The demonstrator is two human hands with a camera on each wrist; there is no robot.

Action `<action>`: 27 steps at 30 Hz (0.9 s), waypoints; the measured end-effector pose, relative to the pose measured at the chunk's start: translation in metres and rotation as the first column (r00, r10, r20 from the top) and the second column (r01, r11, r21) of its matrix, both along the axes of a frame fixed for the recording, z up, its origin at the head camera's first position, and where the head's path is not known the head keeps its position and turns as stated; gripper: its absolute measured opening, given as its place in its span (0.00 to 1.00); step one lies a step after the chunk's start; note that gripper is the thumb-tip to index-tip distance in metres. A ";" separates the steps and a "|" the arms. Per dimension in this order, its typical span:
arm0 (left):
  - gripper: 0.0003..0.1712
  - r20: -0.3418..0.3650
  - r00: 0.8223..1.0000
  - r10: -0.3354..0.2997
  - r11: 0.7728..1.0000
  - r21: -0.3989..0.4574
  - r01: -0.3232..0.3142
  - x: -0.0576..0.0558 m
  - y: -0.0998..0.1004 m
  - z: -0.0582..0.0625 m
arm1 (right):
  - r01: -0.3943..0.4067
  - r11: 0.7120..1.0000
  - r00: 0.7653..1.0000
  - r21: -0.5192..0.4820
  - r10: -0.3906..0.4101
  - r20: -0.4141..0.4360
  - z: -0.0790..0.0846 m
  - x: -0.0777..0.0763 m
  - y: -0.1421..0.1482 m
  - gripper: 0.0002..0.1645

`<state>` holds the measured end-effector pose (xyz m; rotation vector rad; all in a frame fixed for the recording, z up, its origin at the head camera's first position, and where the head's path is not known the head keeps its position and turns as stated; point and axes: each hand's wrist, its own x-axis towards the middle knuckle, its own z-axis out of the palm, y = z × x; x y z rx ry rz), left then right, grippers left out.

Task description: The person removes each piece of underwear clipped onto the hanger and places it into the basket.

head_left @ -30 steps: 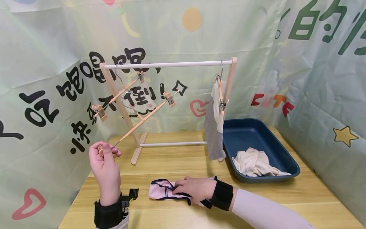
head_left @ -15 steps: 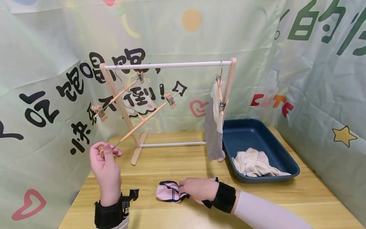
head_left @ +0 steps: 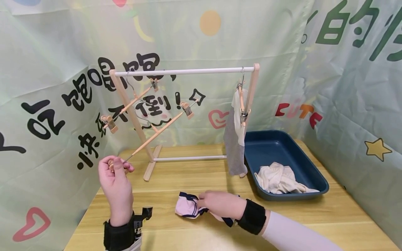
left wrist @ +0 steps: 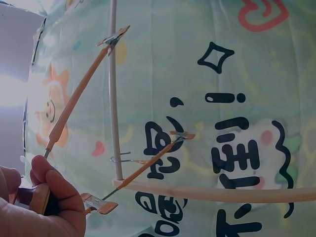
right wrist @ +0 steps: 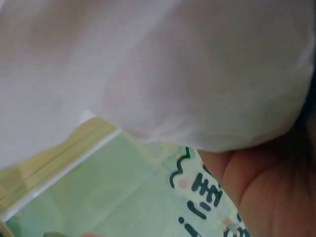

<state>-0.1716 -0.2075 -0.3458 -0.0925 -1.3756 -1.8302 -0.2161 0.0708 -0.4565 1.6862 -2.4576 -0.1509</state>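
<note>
Bright, even light on my head feed right now, washing the backdrop (head_left: 176,38) softly and leaving faint, blurry shadows on the bench (head_left: 188,183), with a dull sheen on the blue basin (head_left: 276,150). Over on the left wrist it's dimmer and greyer, a white glare burning out the left edge and the lens bowing that wooden post (left wrist: 237,195). And my right wrist feed is murkiest of all, pale cloth (right wrist: 173,69) smeared out of focus across the top, the right hand (right wrist: 266,185) sunk in brownish shadow.
</note>
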 end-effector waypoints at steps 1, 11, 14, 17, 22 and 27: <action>0.07 -0.002 1.000 0.001 1.000 0.000 -0.001 0.000 0.000 0.000 | 0.006 1.000 1.000 -0.006 -0.006 -0.004 0.002 0.001 0.001 0.17; 0.07 -0.004 1.000 -0.001 1.000 0.007 0.001 0.000 0.000 0.000 | 0.071 0.990 0.994 -0.125 -0.060 0.086 0.033 0.009 0.018 0.18; 0.07 -0.011 1.000 -0.003 1.000 0.004 0.003 -0.001 0.000 0.000 | 0.087 0.980 0.992 -0.177 -0.068 0.110 0.040 0.009 0.025 0.18; 0.07 -0.021 1.000 -0.006 1.000 0.007 0.007 -0.001 0.000 0.000 | 0.105 0.964 0.988 -0.244 -0.073 0.137 0.048 0.010 0.031 0.17; 0.07 -0.043 0.999 -0.013 0.999 0.029 0.015 -0.002 0.000 -0.001 | 0.104 0.936 0.988 -0.335 -0.058 0.146 0.056 0.011 0.041 0.16; 0.07 -0.046 0.999 -0.016 1.000 0.026 0.018 -0.001 -0.001 -0.001 | 0.116 0.917 0.991 -0.383 -0.081 0.108 0.064 0.010 0.053 0.18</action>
